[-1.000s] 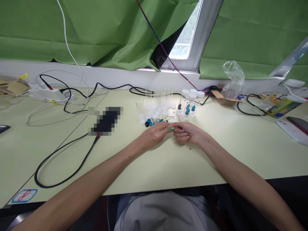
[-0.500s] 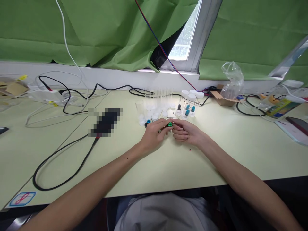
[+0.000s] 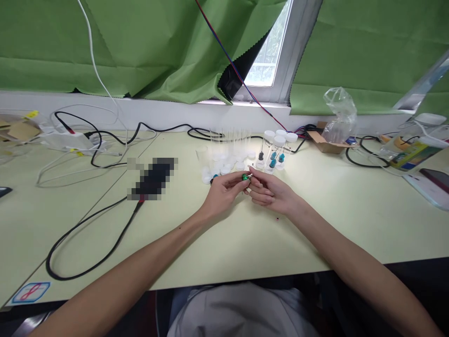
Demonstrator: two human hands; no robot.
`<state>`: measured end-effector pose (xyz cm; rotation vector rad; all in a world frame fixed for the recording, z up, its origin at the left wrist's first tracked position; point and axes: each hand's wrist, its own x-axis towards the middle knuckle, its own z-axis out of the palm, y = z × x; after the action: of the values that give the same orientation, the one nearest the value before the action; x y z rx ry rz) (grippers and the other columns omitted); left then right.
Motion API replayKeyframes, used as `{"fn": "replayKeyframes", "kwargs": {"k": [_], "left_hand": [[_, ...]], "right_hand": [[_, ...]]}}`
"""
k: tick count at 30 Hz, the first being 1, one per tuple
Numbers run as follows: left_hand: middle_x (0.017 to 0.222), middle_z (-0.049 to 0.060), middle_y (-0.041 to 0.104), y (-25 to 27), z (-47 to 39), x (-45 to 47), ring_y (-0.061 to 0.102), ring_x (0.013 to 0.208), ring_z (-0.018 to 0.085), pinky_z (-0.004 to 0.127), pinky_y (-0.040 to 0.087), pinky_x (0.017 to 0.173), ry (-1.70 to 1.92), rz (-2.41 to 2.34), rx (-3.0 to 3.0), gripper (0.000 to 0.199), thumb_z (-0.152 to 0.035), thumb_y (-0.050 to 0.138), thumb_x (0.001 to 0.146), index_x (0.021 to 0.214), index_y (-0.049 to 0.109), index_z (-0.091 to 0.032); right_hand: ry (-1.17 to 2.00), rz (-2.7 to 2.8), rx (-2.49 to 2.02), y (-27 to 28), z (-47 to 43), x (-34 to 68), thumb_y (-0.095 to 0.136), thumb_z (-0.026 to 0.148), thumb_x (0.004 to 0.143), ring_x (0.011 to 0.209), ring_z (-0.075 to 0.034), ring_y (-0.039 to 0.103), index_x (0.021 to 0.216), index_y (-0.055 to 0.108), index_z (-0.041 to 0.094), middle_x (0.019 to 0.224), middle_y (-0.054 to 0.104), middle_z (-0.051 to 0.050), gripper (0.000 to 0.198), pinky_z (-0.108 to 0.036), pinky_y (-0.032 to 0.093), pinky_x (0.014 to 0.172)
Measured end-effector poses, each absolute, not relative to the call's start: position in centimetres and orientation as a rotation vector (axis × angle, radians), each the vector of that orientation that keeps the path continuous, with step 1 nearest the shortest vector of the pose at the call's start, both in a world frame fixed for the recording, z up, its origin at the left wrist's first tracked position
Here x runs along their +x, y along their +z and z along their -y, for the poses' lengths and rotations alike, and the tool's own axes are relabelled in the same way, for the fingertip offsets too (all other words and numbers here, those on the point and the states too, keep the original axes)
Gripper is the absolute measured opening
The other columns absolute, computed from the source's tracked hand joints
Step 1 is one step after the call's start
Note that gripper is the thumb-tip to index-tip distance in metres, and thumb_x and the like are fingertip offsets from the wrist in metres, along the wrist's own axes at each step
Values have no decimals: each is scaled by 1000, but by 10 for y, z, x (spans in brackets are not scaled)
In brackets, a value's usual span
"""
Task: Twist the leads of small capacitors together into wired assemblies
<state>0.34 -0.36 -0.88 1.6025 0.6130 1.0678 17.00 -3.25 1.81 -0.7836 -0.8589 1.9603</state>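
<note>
My left hand [image 3: 224,189] pinches a small, shiny green part [image 3: 245,177] between thumb and fingers. Against its right side, my right hand [image 3: 268,192] has its fingers curled together at a tiny silvery end; what exactly they grip is too small to make out. Just behind my left hand lies a small black and blue piece [image 3: 213,178], partly hidden by the fingers. Clear tubes with white caps [image 3: 279,140] stand beyond my right hand, with black and teal pieces on thin stems inside. More clear tubes [image 3: 228,145] stand behind my left hand, among white caps.
A pixelated dark device [image 3: 154,180] with a black cable [image 3: 52,252] lies at left. Further back are a white power strip [image 3: 66,139] and cords. An open cardboard box [image 3: 326,142] with a plastic bag stands at back right, and a phone [image 3: 435,182] lies at far right.
The green part has turned and shifted slightly left between the fingers, and a silvery end now shows beside it. Both hands stay together in nearly the same place.
</note>
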Motion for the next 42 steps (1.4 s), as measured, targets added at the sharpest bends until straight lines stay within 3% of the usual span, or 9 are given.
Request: {"fn": "replayKeyframes", "kwargs": {"k": [24,35,42], "left_hand": [[90,9,74,-8,0,2,70,85,20,35,54,85,959,-517,1480,43,-42,70,85,119,67,-15],[103,9,75,-6,3,2,70,93,20,33,55,83,1088,-580,1623,35,-37,65,88,118,69,-19],[87,2,77,-9,6,-1,68,69,13,25,53,64,1393,-699,1963,25,-26,64,89,112,75,-23]], "right_hand": [[1663,1093,-889,21,41,159,65,54,87,30,-3,30,57,58,14,34,31,9,50,-18,22,37],[1663,1108,-861,21,40,160,66,53,87,32,-3,29,56,56,15,36,30,9,50,-18,22,37],[1756,1062,-793,23,40,162,65,52,88,32,-3,27,47,44,17,36,24,10,58,-19,21,39]]}}
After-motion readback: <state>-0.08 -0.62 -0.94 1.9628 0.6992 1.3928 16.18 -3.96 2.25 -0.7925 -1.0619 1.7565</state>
